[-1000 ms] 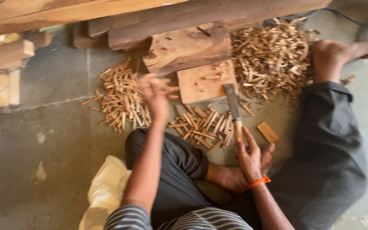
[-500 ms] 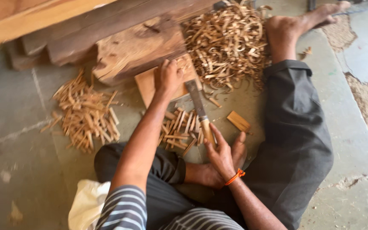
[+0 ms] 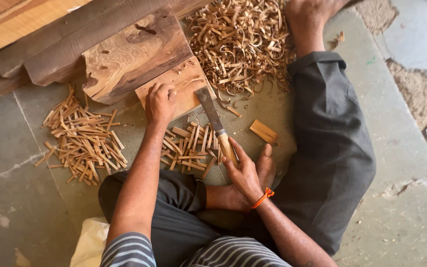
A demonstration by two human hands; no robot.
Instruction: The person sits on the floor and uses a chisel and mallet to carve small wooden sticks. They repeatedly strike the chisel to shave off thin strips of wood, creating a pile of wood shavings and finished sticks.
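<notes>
Nearest the camera, the striped sleeves and dark trousers are cut off by the bottom edge; a pale cloth [image 3: 91, 241] beside the left knee is also only partly in frame. One bare foot [image 3: 228, 197] is tucked under the right wrist, mostly hidden by it; an orange thread band [image 3: 263, 198] circles that wrist.

The right hand [image 3: 248, 170] has its grip clenched around the wooden handle of a broad-bladed knife [image 3: 213, 118]; the handle is largely hidden inside the fingers, and the flat steel blade runs up and away, its tip lying on the edge of a small wooden block [image 3: 186, 84]. The left hand [image 3: 160, 101] rests knuckles-up on that same block; its fingers curl under, so whether the grip holds a stick or is merely pressing down I cannot tell.

Between the two hands lies one loose pile of short sticks [image 3: 189, 148], too overlapped to count; a single flat cut piece [image 3: 264, 131] sits apart on the floor [image 3: 35, 198] to its right. A second, larger stick pile [image 3: 82, 138] lies left of the left arm.

Farther off: one chunky knotted log [image 3: 129, 54] touching the block; behind it at least two long planks [image 3: 50, 29], cut off by the top edge; one heap of curled shavings [image 3: 243, 44]; and the other foot [image 3: 307, 15], toes out of frame.
</notes>
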